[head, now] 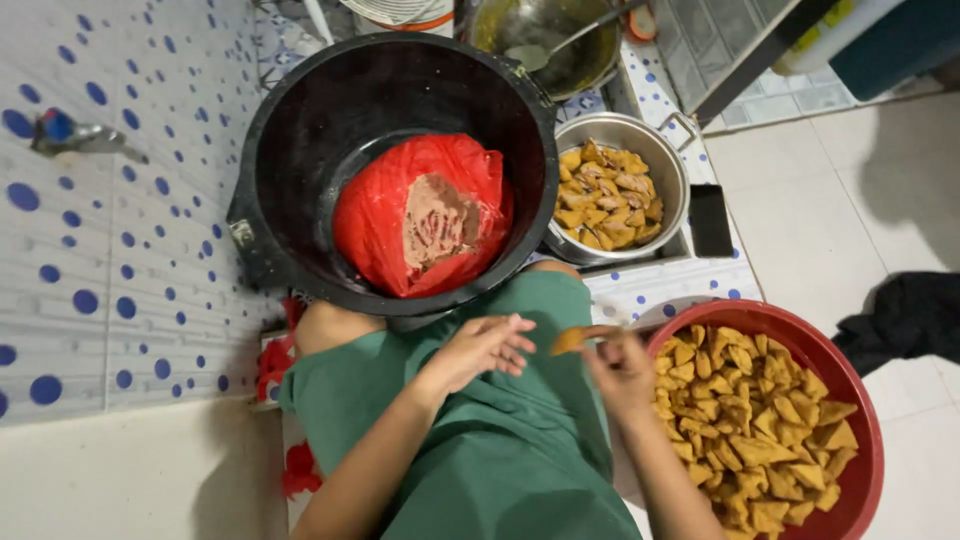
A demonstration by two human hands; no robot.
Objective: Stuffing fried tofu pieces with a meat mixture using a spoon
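The dotted tile wall (110, 250) closes my left. The black tub (300, 120) holds a red bag (380, 215) of brown paste. My left hand (480, 350) hangs loose, released. My right hand (620, 370) pinches a fried piece (572, 340). The steel pot (670, 175) and red basin (850, 390) hold more pieces, bare floor (830, 220) beyond.

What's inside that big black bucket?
The black bucket holds an open red plastic bag with a brownish paste showing at its mouth. The bag hides how much paste it holds and most of the bucket's bottom.
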